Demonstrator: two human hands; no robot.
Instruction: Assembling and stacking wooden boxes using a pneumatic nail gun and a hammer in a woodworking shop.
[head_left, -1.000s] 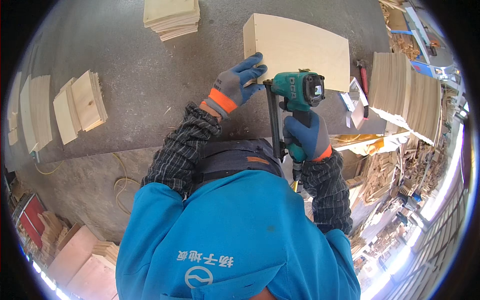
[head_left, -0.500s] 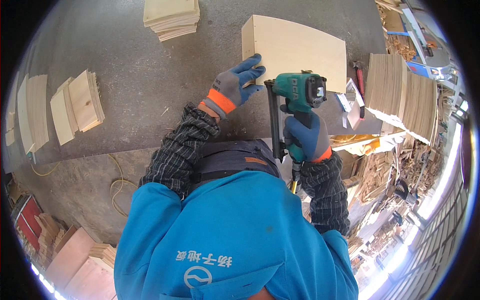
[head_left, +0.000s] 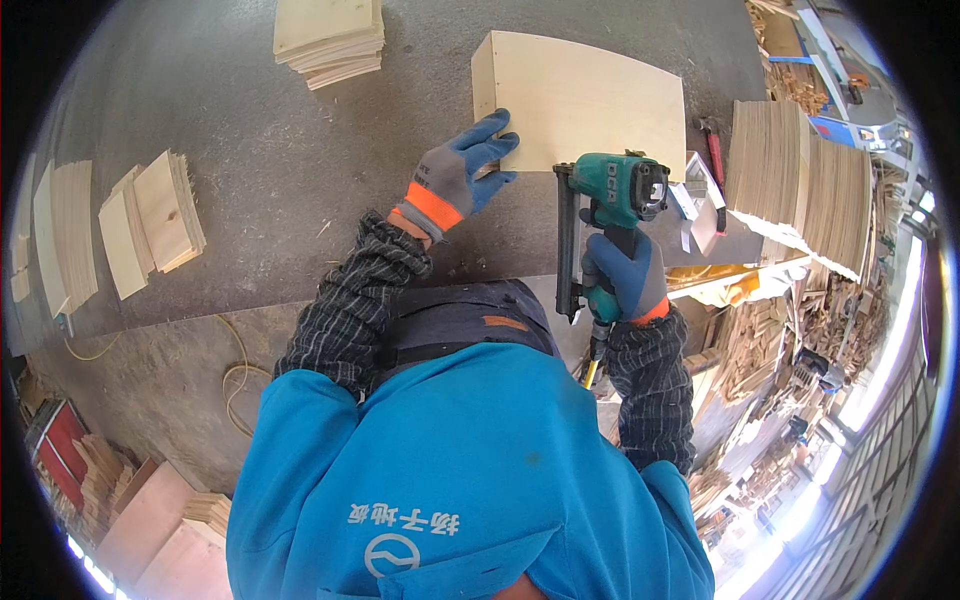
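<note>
1. Gripping a green nail gun (head_left: 612,190) in the right hand (head_left: 628,275), with fingers curled around its handle.
2. Touching the near left corner of a pale wooden box (head_left: 592,100) with the left hand (head_left: 462,172), fingers parted.
3. Holding the nail gun's nose at the box's near edge; cannot tell whether touching.
4. Working with the box set on a dark table (head_left: 420,100), left of a red hammer (head_left: 714,155).

Far, left of centre: pale panel stack (head_left: 328,35). Right: red-handled hammer (head_left: 714,153) beside larger board stack (head_left: 768,160).
</note>
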